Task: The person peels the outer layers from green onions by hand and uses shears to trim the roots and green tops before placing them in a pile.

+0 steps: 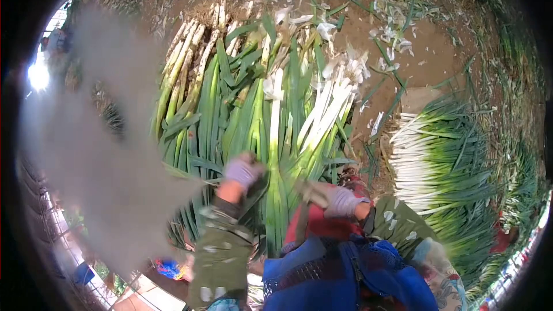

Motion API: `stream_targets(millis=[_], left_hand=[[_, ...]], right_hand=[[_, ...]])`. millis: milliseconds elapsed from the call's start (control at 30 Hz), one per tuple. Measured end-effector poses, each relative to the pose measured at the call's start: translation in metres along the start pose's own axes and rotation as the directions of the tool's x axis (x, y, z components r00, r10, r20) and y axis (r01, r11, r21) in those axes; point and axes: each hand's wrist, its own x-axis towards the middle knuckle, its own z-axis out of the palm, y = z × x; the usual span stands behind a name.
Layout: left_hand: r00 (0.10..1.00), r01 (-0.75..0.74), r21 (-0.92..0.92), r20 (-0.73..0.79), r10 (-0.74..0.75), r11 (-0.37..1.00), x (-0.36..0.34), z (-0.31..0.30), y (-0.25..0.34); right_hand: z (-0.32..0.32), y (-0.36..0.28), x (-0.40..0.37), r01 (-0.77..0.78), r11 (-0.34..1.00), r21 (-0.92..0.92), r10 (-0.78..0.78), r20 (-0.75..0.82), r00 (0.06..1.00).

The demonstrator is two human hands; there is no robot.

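A wide pile of long green onions (224, 109) lies on the ground, roots and pale stalks away from me, green leaves toward me. My left hand (243, 171), in a lilac glove, is closed at the leaves in the middle of the pile; what it grips, if anything, is too small to name. To the right, my right hand (340, 200), gloved too, is closed and blurred, just above my red and blue clothing. Between the hands lies an onion with a clean white stalk (276, 103). More peeled white stalks (328, 109) rest to its right.
At the right, a neat stack of cleaned onions (426, 167) lies with white ends to the left. Peeled skins (397, 40) and leaf scraps litter the brown soil (429, 60) beyond. A grey smear covers much of the left side of the view. A blue object (168, 268) lies at the lower left.
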Motion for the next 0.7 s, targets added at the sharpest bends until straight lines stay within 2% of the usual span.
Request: stream_targets(millis=[33,67,100,133,167,233,267,333,367,400,433,467,533,600,633,667,700], left_hand=[[0.999,-0.028,-0.156,-0.026,0.025,0.987,0.010,0.067,-0.027],[0.988,0.116,-0.102,0.111,-0.105,0.988,0.005,0.082,-0.006],[0.991,0.129,-0.100,0.035,-0.126,0.987,0.007,0.102,-0.005],[0.988,0.144,-0.092,-0.045,-0.148,0.985,0.012,0.121,-0.010],[0.988,0.149,-0.096,-0.030,-0.152,0.984,0.013,0.135,-0.014],[0.973,0.131,-0.128,-0.171,-0.152,0.983,0.019,0.146,-0.020],[0.972,0.132,-0.124,-0.178,-0.153,0.983,0.019,0.140,-0.015],[0.967,0.229,-0.160,-0.074,-0.243,0.960,0.009,0.126,-0.001],[0.966,0.247,-0.181,-0.036,-0.258,0.952,0.009,0.121,0.003],[0.967,0.244,-0.177,-0.033,-0.254,0.953,0.011,0.126,-0.002],[0.969,0.212,-0.191,-0.086,-0.231,0.958,0.015,0.133,-0.011],[0.967,0.179,-0.206,-0.142,-0.210,0.962,0.017,0.137,-0.017],[0.968,0.152,-0.166,-0.176,-0.181,0.974,0.017,0.133,-0.019],[0.971,0.182,-0.272,-0.101,-0.216,0.945,0.021,0.129,-0.020],[0.971,0.179,-0.268,-0.105,-0.213,0.947,0.026,0.129,-0.028],[0.976,0.151,-0.249,-0.114,-0.183,0.957,0.038,0.134,-0.038],[0.980,0.130,-0.230,-0.115,-0.159,0.965,0.041,0.134,-0.042]], right_hand=[[-0.005,0.008,-0.008,-0.181,0.916,0.358,0.230,-0.097,0.968],[-0.027,-0.004,-0.014,-0.299,0.881,0.367,0.351,-0.083,0.933],[-0.050,-0.016,-0.020,-0.410,0.830,0.379,0.467,-0.068,0.882],[-0.037,-0.022,-0.022,-0.412,0.828,0.381,0.466,-0.060,0.883],[-0.016,-0.031,-0.035,-0.212,0.893,0.398,0.247,-0.040,0.968],[-0.013,-0.039,-0.036,0.008,0.909,0.417,0.007,-0.034,0.999],[-0.030,-0.041,-0.025,-0.130,0.917,0.378,0.114,0.065,0.991],[-0.051,-0.045,-0.014,-0.397,0.878,0.268,0.331,0.259,0.907],[-0.019,-0.027,-0.017,-0.061,0.997,0.044,0.058,0.060,0.997],[-0.015,-0.036,-0.016,0.170,0.938,-0.303,-0.223,-0.147,0.964],[-0.018,-0.043,-0.030,0.015,0.995,-0.100,-0.009,0.069,0.998],[-0.001,-0.028,-0.027,0.090,0.995,0.050,-0.087,-0.058,0.994],[0.032,0.002,-0.020,0.327,0.904,0.276,-0.239,-0.307,0.921],[-0.005,-0.021,-0.015,-0.015,0.974,0.226,0.060,-0.195,0.979],[0.016,-0.009,-0.007,0.080,0.997,-0.024,-0.083,-0.220,0.972],[0.036,0.001,0.001,0.155,0.948,-0.277,-0.224,-0.240,0.945],[0.028,-0.007,0.006,0.023,1.000,-0.009,-0.024,-0.116,0.993]])
